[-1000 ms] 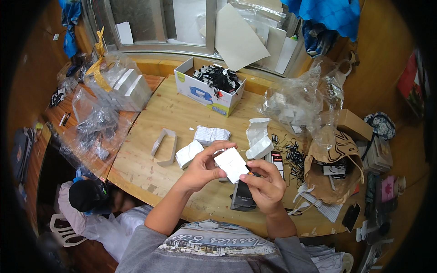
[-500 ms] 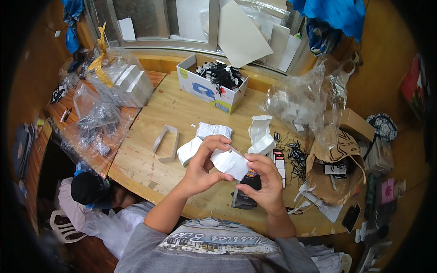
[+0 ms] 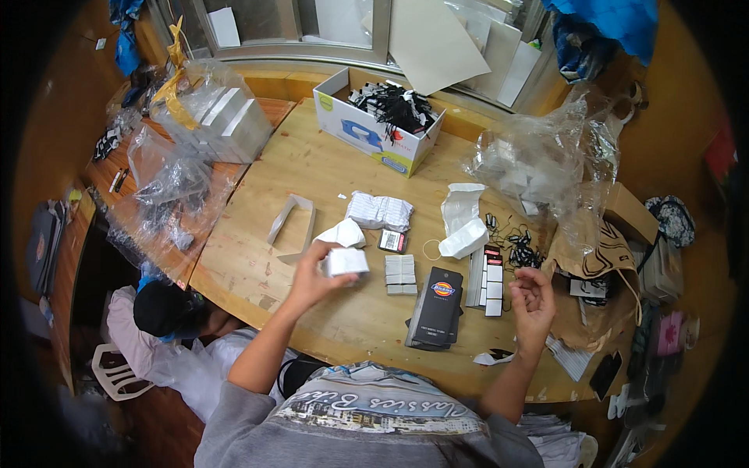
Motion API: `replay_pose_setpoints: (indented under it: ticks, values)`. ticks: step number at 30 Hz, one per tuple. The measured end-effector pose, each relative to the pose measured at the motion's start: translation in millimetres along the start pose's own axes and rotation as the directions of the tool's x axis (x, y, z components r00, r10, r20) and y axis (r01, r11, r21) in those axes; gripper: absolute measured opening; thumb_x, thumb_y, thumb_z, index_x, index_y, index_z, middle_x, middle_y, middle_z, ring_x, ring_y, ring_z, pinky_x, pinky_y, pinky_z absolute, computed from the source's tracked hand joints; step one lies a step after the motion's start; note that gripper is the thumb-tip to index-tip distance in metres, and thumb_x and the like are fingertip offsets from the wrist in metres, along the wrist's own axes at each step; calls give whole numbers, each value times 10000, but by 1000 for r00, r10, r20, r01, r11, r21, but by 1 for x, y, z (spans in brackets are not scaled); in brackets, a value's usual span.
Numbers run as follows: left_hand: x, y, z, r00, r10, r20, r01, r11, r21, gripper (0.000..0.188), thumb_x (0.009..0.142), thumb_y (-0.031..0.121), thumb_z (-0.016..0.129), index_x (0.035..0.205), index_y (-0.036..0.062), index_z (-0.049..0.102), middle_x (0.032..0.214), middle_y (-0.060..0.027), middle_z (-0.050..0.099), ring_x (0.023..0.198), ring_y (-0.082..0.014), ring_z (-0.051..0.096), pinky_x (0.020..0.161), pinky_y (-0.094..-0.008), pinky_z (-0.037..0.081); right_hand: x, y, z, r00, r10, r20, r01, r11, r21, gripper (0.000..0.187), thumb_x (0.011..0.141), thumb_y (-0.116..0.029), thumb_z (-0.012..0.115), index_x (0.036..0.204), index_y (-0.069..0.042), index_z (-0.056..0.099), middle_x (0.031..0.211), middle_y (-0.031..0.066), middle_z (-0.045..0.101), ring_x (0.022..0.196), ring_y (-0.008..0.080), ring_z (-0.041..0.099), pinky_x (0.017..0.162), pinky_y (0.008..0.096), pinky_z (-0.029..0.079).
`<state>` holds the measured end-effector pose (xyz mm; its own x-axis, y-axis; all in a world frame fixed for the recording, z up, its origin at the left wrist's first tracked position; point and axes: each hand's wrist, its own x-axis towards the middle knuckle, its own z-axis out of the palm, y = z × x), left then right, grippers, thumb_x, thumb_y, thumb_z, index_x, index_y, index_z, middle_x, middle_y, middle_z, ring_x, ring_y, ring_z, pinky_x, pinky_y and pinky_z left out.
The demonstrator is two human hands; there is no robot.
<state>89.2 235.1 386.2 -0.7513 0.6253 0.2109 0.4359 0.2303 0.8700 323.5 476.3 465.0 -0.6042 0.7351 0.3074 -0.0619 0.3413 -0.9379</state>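
Over the wooden table (image 3: pixel 250 238), the left hand (image 3: pixel 310 278) has thumb and fingers closed around a white block (image 3: pixel 347 261), level with the cord-tied white stack (image 3: pixel 401 274) and just in front of a white packet (image 3: pixel 341 232). The right hand (image 3: pixel 534 303) hangs half curled, apparently holding nothing, beside the white label strips (image 3: pixel 491 282).

If the block is loose cards, a slack grip could let them splay; whether anything binds it cannot be told. A knock could slide the uneven black hang tags (image 3: pixel 437 308), and fingers might snag the tangled black cords (image 3: pixel 524 251).

The hang tags carry a bright emblem above pale lettering; the strips have red patches; the carton (image 3: pixel 367 136) shows a blue clothes iron.
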Motion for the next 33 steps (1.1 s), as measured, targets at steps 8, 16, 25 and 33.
replay_pose_setpoints:
  ticks: [8,16,25,33]
  values:
    - [79,12,5,982,-140,-129,92,943,-320,472,663,211,710,1038,0,516,866,-93,569,791,-152,544,616,-269,468,2,5,6,999,22,36,-18,994,-104,270,709,82,543,973,27,524,979,83,509,769,122,522,671,225,427]
    - [160,-31,39,922,-362,140,322,915,242,446,766,391,597,968,-6,582,775,-143,594,706,-163,549,613,-276,442,-3,4,1,999,23,24,-18,981,-195,241,716,69,545,953,22,538,967,87,516,746,123,525,666,227,427]
    - [175,-12,14,773,-36,634,-176,947,268,808,614,325,723,1266,77,314,1188,-190,440,1076,-286,456,871,-320,388,-17,20,-20,998,70,1,-68,972,-226,259,752,65,517,1007,30,488,995,83,519,762,103,522,703,218,422]
    - [167,0,35,819,66,571,-407,767,496,665,518,206,746,1090,83,430,986,-149,531,901,-320,528,755,-379,433,-15,14,-13,999,34,9,-31,968,-251,248,751,52,526,996,25,498,991,86,520,764,105,524,697,219,421]
